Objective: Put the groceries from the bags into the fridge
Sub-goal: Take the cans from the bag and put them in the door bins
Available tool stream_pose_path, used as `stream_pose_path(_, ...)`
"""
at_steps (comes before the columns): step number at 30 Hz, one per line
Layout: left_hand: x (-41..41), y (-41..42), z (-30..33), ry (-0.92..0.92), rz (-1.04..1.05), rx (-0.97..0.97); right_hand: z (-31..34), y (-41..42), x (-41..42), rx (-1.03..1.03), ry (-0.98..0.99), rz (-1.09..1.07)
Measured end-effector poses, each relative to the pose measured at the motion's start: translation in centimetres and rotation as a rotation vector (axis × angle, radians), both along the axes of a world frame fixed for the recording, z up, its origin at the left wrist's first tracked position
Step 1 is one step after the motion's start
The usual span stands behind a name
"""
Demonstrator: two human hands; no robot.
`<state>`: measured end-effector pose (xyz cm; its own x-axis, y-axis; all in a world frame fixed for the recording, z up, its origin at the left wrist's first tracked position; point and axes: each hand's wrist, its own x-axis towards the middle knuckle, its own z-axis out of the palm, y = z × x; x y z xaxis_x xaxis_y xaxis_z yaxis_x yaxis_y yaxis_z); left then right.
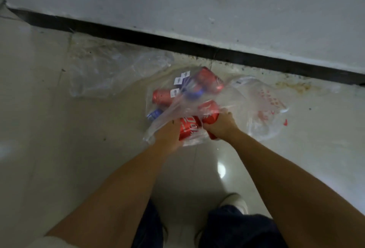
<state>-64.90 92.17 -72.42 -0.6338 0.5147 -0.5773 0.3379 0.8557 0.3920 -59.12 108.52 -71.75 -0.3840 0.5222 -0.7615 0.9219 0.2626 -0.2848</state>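
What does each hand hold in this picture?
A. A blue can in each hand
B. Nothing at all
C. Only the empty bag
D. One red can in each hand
D: the left hand grips one red can and the right hand grips another red can, both at the clear plastic bag.

A clear plastic bag [169, 107] lies crumpled on the floor, holding red cola cans and blue cans on their sides. One red can [210, 78] lies at the far end, another [163, 95] at the left, a blue can [155, 114] below it. Two red cans [188, 129] [209, 112] sit nearest. A second clear bag [262, 107] with red print lies to the right.
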Motion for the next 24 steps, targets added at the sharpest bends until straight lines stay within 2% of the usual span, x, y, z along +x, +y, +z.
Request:
stream_pose_path(1, 0.5, -0.4, 1.0, -0.101, 0.129, 0.057, 2.1, -0.9, 0.9, -0.001, 0.006, -0.011)
stream_pose_path(3, 0.8, -1.2, 3.8, -0.175, 0.307, 0.069, 5.4, -2.1, 2.7, -0.052, 0.014, -0.076)
stream_pose_path(5, 1.2, -2.4, 6.3, -0.241, 0.375, 0.012, 9.0, -2.6, 3.8, -0.075, 0.022, -0.112)
stream_pose_path(8, 2.2, -3.8, 10.0, -0.369, 0.492, 0.098, 13.8, -3.3, 5.3, -0.127, 0.022, -0.146)
stream_pose_path(12, 3.1, -2.9, 20.1, -0.483, 0.619, 0.204, 22.7, -3.4, 5.6, -0.145, 0.081, -0.233)
stream_pose_path(14, 3.2, -2.2, 24.9, -0.524, 0.607, 0.237, 27.0, -3.2, 5.7, -0.155, 0.127, -0.295)
stream_pose_path(19, 2.6, 0.3, 38.5, -0.481, 0.579, 0.387, 40.1, -1.2, 5.3, -0.113, 0.274, -0.369)
stream_pose_path(24, 2.4, 3.1, 51.8, -0.379, 0.601, 0.503, 52.4, 1.8, 5.9, 0.025, 0.443, -0.395)
